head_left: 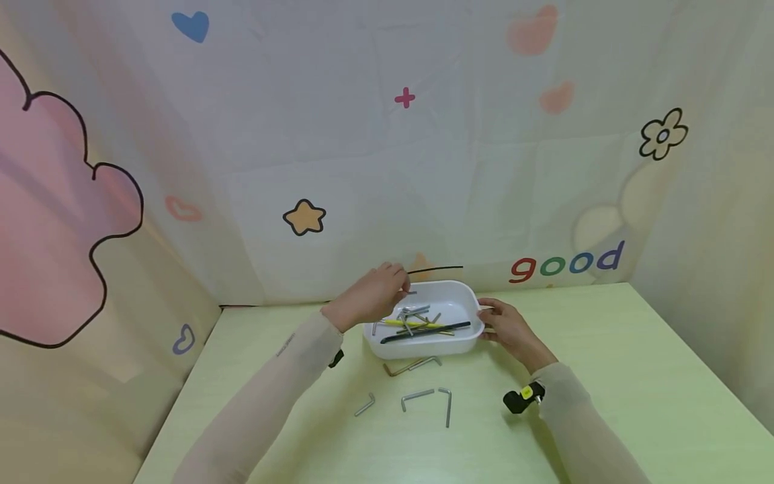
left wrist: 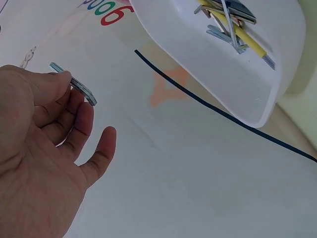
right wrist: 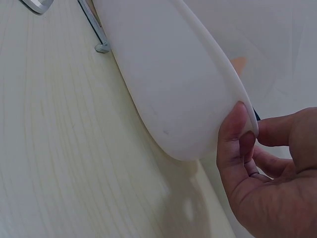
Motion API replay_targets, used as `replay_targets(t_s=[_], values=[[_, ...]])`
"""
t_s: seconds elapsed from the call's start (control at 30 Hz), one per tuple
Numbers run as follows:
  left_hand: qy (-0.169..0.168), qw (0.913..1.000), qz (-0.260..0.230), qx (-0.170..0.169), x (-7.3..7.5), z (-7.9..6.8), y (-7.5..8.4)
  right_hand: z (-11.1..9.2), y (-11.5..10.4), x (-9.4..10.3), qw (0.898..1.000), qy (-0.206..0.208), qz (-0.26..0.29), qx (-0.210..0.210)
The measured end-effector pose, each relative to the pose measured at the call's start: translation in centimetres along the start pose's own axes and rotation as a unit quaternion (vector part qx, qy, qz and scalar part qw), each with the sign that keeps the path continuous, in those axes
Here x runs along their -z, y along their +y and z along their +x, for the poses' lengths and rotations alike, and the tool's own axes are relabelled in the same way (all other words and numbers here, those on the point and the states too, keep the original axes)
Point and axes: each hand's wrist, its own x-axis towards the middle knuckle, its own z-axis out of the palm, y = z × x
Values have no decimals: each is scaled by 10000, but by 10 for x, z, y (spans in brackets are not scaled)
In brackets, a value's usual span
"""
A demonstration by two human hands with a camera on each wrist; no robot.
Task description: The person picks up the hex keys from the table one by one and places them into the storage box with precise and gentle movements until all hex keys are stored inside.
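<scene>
My left hand (head_left: 376, 296) is raised over the left back of a white plastic tray (head_left: 423, 350). Between thumb and fingers it pinches a small silver hex key (left wrist: 82, 89), plain in the left wrist view. Over on the tray's right end, my right hand (head_left: 509, 331) grips the rim between thumb and fingers, as the right wrist view shows. Inside the tray lie a long black hex key (head_left: 425, 333), a yellow rod-like piece (left wrist: 250, 41) and several silver and bronze hex keys in a loose heap.
In front of the tray, several hex keys lie on the pale wooden table: a small one (head_left: 365, 405), a bent silver one (head_left: 418, 395), another (head_left: 449, 408), and a bronze one (head_left: 400, 370) close to the tray. A printed curtain (head_left: 363, 134) stands right behind the tray.
</scene>
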Motion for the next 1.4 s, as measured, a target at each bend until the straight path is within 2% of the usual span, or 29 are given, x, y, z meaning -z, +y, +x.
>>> replay_targets(t_s=[0.2, 0.47, 0.7, 0.9, 1.1, 1.23, 1.4], values=[[-135, 9994, -285, 124, 1, 12, -7, 0, 1, 1, 10000, -14, 59, 11], [-347, 9960, -666, 474, -9, 24, -20, -1, 0, 2, 10000, -48, -14, -54], [-700, 9920, -834, 642, -17, 34, -21, 0, 1, 1, 10000, -17, 64, 0], [-958, 9861, -1093, 805, -20, 41, -20, -1, 0, 0, 10000, -7, 92, -18], [-1302, 9740, -1491, 1101, -27, 48, -26, 0, 1, 1, 10000, 1, 67, 1], [-1513, 9674, -1511, 1356, -32, 48, -31, 0, 1, 1, 9999, 44, 83, -38], [-1641, 9656, -1398, 1454, -36, 47, -34, 0, 1, 1, 9999, 22, 98, -43]])
